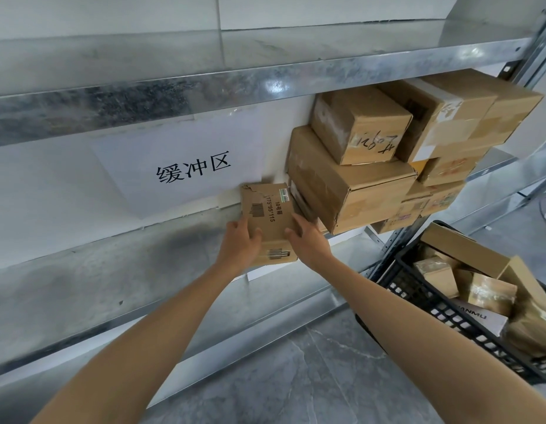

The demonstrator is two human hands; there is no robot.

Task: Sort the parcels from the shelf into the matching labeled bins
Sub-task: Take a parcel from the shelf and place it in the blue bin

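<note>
A small brown cardboard parcel [270,214] with printed numbers and a barcode rests on the metal shelf [112,270], just left of a stack of bigger boxes. My left hand [239,243] grips its left side. My right hand [308,240] presses on its right side, between it and the large box [348,191]. Both hands hold the parcel. A smaller box [360,127] with handwritten digits sits on top of the large one.
More taped boxes [455,123] are piled at the shelf's right end. A white paper sign [186,160] with black characters hangs from the upper shelf [204,78]. A black plastic crate [433,313] full of several parcels stands lower right on the grey floor [296,377].
</note>
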